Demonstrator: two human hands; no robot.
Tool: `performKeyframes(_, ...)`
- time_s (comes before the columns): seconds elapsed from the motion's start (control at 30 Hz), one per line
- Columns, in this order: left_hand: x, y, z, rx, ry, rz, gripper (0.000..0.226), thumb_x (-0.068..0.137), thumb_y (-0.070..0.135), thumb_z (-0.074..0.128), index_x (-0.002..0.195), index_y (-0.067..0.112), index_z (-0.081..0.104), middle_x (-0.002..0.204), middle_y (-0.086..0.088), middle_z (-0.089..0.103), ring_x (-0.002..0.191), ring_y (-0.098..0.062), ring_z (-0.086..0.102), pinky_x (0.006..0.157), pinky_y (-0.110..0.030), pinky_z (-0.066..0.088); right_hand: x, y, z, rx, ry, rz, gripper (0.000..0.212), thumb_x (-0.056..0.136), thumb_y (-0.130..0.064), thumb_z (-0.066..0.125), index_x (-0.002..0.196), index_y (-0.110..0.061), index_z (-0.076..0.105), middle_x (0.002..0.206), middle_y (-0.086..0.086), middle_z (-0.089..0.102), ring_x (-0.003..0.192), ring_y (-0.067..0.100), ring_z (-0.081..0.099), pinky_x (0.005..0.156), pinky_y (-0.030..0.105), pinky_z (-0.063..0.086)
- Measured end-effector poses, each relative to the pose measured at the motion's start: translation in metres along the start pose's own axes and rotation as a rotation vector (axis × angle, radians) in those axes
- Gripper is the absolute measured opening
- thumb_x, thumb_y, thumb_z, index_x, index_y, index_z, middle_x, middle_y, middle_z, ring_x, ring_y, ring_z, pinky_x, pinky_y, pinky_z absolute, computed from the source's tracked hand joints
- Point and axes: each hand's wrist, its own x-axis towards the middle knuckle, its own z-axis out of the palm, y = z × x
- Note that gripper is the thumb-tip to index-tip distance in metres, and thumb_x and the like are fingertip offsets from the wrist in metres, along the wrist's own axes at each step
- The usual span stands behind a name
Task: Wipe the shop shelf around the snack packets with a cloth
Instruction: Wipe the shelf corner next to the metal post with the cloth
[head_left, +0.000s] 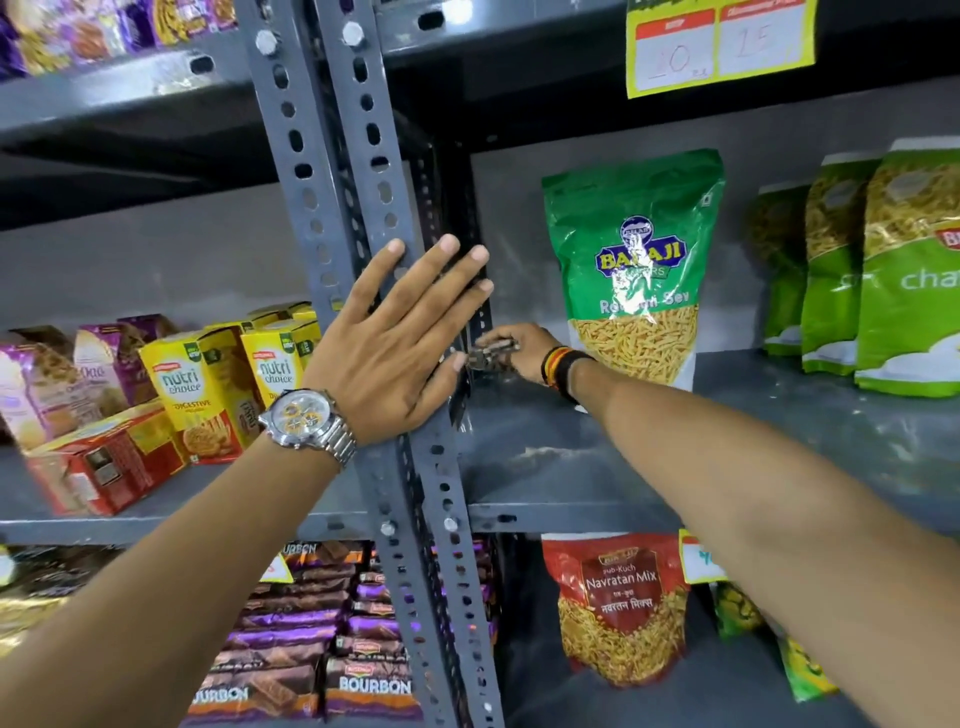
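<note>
Grey painted steel makes up the shelf (597, 457), and its bare front part shows pale streaks and smudges. The left hand (400, 338) lies flat against the slotted upright post (343, 218), fingers (441, 260) spread wide and holding nothing, a wristwatch (301, 421) on the wrist. The right hand (514, 348) reaches to the back left corner of the shelf, just beside the post, with its fingers bunched tight on something small and greyish; it may be the cloth (493, 353) crumpled up, but it is too blurred and too hidden by the left hand to say for sure. Thread bands (558, 364) circle that wrist.

The green sev packet (631, 270) stands upright right beside the right wrist, and more green packets (857, 270) stand further right on the same shelf, well apart from the hand.

A cloth would be soft and limp, best kept gathered in the palm and pressed flat under the fingers so it drags dust rather than sliding over the smooth metal. The standing pouch looks light, slick and easy to topple; a brush from the forearm could tip it. If it has to be shifted, I would take it by the sealed top edge or both sides, not squeeze the middle, since the contents would crush
</note>
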Motion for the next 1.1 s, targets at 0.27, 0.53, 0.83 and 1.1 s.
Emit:
performKeyframes(0.27,-0.002,-0.002,0.008,0.006,0.034,0.014,0.066,0.103,0.038,0.031,0.162,0.011,0.02,0.171,-0.009,0.011,0.158,-0.028,0.007,0.127,-0.055,0.005,0.053,0.054,0.02,-0.183,0.006,0.268,0.037,0.084,-0.013,0.061,0.12,-0.02,0.067,0.124,0.008,0.065,0.118,0.029,0.06,0.099,0.031,0.049)
performKeyframes(0.53,-0.002,0.0,0.002,0.007,0.025,0.013,0.065,0.104,0.038,0.031,0.162,0.011,0.021,0.171,-0.009,0.012,0.158,-0.028,0.007,0.127,-0.055,0.005,0.028,0.038,0.03,-0.203,-0.058,0.188,0.03,0.086,-0.015,0.06,0.107,-0.031,0.073,0.122,-0.003,0.069,0.113,0.022,0.062,0.09,0.019,0.043)
performKeyframes(0.83,-0.001,0.002,-0.003,0.017,-0.019,0.004,0.065,0.105,0.039,0.028,0.163,0.011,0.016,0.172,-0.008,0.008,0.159,-0.028,0.003,0.127,-0.055,0.002,-0.106,-0.027,-0.029,-0.053,-0.499,-0.14,0.037,0.094,-0.007,0.058,0.126,-0.023,0.064,0.118,-0.012,0.066,0.099,-0.007,0.06,0.083,-0.003,0.04)
performKeyframes(1.1,-0.001,0.003,-0.004,0.005,-0.013,-0.007,0.065,0.104,0.037,0.029,0.163,0.011,0.018,0.172,-0.008,0.01,0.159,-0.028,0.005,0.127,-0.055,0.003,-0.096,-0.011,-0.018,-0.111,-0.352,-0.11,0.036,0.091,0.002,0.06,0.124,-0.009,0.065,0.126,0.011,0.067,0.106,0.009,0.058,0.089,0.013,0.04)
